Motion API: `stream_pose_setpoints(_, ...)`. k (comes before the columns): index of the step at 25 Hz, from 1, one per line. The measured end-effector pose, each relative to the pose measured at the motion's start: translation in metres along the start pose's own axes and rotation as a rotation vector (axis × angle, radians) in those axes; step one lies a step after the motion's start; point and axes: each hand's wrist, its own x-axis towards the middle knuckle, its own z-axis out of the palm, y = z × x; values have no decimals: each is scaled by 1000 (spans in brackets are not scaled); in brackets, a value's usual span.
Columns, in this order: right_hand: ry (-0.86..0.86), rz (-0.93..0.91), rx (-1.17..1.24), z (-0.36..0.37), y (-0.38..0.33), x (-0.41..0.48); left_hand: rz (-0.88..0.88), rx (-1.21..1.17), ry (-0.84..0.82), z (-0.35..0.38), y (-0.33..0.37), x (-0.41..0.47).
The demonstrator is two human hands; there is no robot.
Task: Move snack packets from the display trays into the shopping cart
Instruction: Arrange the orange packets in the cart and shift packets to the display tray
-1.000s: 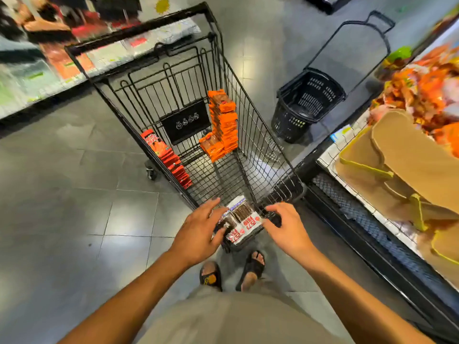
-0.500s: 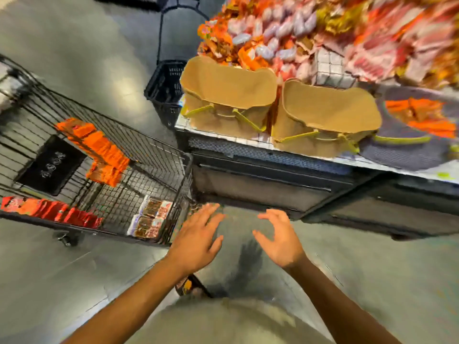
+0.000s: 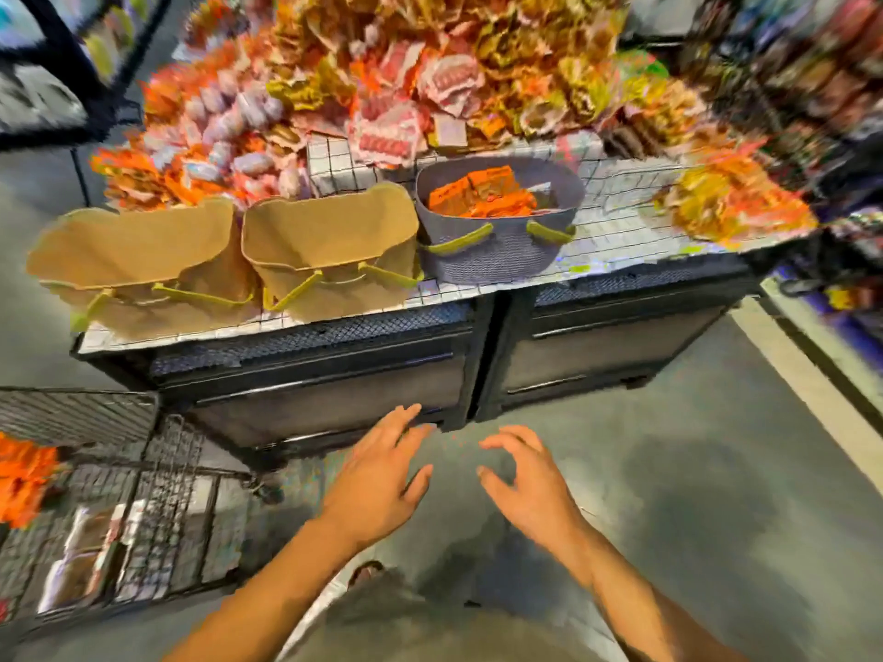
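While the left hand (image 3: 382,475) and right hand (image 3: 530,480) hover with fingers spread, holding nothing, flat orange snack packets (image 3: 482,195) lie in the grey woven basket (image 3: 497,253) on the black display stand (image 3: 597,346), long axes roughly left-right; brown-and-white packets (image 3: 81,561) lie in the black wire shopping cart (image 3: 162,494).
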Motion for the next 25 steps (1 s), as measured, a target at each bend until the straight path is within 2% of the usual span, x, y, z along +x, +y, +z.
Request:
stream_pose_setpoints(7, 132, -43, 16, -92, 16, 76, 149, 11, 108, -24, 44, 126)
stream_pose_setpoints(17, 216, -218, 12, -192, -35, 282, 194, 109, 338, -94, 12, 326)
stream_pose_setpoints(21, 168, -70, -75, -202, -61, 367, 133, 165, 326, -110, -13, 370)
stream_pose_setpoints(25, 128, 57, -399, -183, -70, 434, 45, 157, 252, -102, -32, 380)
